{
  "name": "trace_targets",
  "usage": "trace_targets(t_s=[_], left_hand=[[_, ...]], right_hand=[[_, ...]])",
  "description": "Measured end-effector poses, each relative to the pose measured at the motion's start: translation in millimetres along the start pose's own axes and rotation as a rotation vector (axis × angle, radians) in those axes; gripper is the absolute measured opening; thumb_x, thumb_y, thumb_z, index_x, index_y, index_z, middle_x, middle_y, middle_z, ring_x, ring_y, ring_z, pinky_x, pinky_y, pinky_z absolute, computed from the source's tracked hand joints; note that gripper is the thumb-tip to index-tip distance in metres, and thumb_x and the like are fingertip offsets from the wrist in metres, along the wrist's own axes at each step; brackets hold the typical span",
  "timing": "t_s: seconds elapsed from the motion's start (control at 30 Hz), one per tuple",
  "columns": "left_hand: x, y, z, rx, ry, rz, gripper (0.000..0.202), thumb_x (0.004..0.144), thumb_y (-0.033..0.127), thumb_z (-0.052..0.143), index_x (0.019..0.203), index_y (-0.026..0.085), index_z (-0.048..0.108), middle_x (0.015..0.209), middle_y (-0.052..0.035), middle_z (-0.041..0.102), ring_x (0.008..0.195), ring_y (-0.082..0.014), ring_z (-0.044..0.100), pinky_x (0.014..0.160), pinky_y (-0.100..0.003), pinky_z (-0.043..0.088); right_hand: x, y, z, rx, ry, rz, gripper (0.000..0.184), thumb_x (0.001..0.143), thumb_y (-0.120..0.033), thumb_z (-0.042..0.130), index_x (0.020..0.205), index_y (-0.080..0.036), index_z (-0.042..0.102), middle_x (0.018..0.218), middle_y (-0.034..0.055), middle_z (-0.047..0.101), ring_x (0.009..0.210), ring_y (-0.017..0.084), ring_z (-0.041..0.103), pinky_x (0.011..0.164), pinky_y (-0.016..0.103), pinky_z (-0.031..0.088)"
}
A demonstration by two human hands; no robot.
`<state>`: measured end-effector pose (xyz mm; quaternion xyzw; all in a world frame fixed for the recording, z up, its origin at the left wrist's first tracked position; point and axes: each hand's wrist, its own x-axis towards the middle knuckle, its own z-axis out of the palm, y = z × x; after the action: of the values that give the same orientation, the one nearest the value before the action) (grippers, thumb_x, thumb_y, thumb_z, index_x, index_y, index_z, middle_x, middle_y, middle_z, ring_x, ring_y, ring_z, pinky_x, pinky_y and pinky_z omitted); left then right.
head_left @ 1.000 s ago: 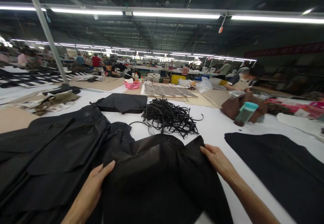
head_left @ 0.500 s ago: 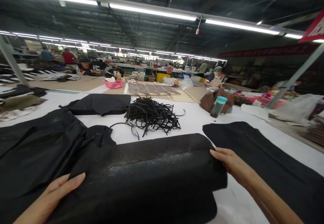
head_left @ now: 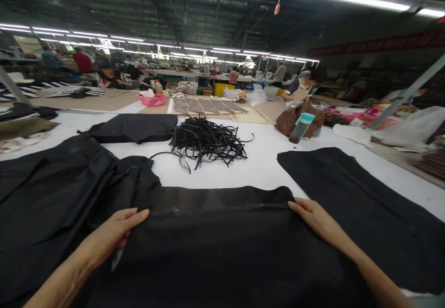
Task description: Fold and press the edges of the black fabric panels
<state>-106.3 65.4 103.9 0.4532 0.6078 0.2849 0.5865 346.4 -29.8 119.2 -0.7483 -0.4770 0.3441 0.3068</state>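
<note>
A black fabric piece (head_left: 222,238) lies flat on the white table (head_left: 264,164) right in front of me. My left hand (head_left: 113,231) rests on its left edge with fingers stretched out; a thin light object shows under the palm. At the far right corner of the piece, my right hand (head_left: 313,220) lies with its fingers extended along the cloth. A heap of black fabric (head_left: 59,192) is bunched to the left of the piece.
Another black fabric panel (head_left: 361,196) lies on the right. A tangle of black strips (head_left: 206,142) and a folded black piece (head_left: 135,127) sit further back, with a teal-capped bottle (head_left: 301,127) and brown cloth (head_left: 290,120). People work at distant tables.
The black piece, held raised and bunched a second ago, now lies spread flat on the table. Both hands came down with it and rest on its edges.
</note>
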Motion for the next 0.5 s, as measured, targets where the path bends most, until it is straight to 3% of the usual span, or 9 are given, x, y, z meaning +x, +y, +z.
trace_targets(t_s=[0.1, 0.2, 0.27, 0.37, 0.43, 0.5], left_hand=[[14, -12, 20.7, -0.102, -0.124, -0.086, 0.048, 0.047, 0.056, 0.076, 0.064, 0.015, 0.059, 0.056, -0.0011, 0.061, 0.05, -0.0147, 0.055, 0.048, -0.023, 0.042], [29, -27, 26.8, 0.011, -0.08, -0.059, 0.048, 0.053, 0.06, 0.071, 0.066, 0.015, 0.06, 0.054, -0.0007, 0.059, 0.048, -0.015, 0.052, 0.045, -0.023, 0.037], [35, -33, 26.7, 0.205, -0.019, 0.064, 0.045, 0.061, 0.061, 0.062, 0.062, 0.016, 0.058, 0.053, -0.0001, 0.057, 0.052, -0.0172, 0.053, 0.047, -0.024, 0.036], [33, -32, 28.3, 0.655, 0.216, 0.296, 0.036, 0.077, 0.052, 0.049, 0.068, 0.018, 0.057, 0.06, -0.0012, 0.057, 0.057, -0.0192, 0.055, 0.052, -0.026, 0.037], [27, -28, 33.7, 0.955, 0.411, 0.411, 0.032, 0.085, 0.042, 0.038, 0.09, 0.017, 0.057, 0.084, -0.0062, 0.062, 0.068, -0.0221, 0.058, 0.056, -0.028, 0.04], [18, -28, 43.8, 1.162, 0.541, 0.538, 0.036, 0.09, 0.034, 0.029, 0.11, 0.015, 0.052, 0.11, -0.0126, 0.058, 0.087, -0.0269, 0.059, 0.065, -0.033, 0.045]], right_hand=[[14, 31, 19, -0.207, 0.088, -0.067, 0.033, 0.075, -0.051, 0.047, 0.063, -0.022, 0.055, 0.065, 0.0022, 0.063, 0.068, 0.022, 0.058, 0.065, 0.03, 0.044], [16, 52, 32, -0.325, 0.185, -0.075, 0.032, 0.079, -0.049, 0.041, 0.064, -0.024, 0.053, 0.067, 0.0022, 0.064, 0.071, 0.022, 0.058, 0.067, 0.03, 0.043], [15, 59, 36, -0.381, 0.211, -0.079, 0.031, 0.081, -0.047, 0.039, 0.067, -0.025, 0.053, 0.068, 0.0021, 0.064, 0.07, 0.022, 0.058, 0.067, 0.03, 0.042], [14, 64, 40, -0.465, 0.231, -0.068, 0.03, 0.084, -0.046, 0.036, 0.069, -0.025, 0.053, 0.067, 0.0019, 0.063, 0.069, 0.021, 0.059, 0.065, 0.03, 0.041], [13, 65, 44, -0.517, 0.234, -0.052, 0.029, 0.085, -0.045, 0.034, 0.073, -0.025, 0.052, 0.068, 0.0023, 0.063, 0.071, 0.021, 0.06, 0.066, 0.03, 0.041], [13, 65, 47, -0.556, 0.231, -0.04, 0.028, 0.086, -0.044, 0.034, 0.082, -0.024, 0.053, 0.076, 0.0042, 0.064, 0.076, 0.022, 0.061, 0.069, 0.031, 0.041]])
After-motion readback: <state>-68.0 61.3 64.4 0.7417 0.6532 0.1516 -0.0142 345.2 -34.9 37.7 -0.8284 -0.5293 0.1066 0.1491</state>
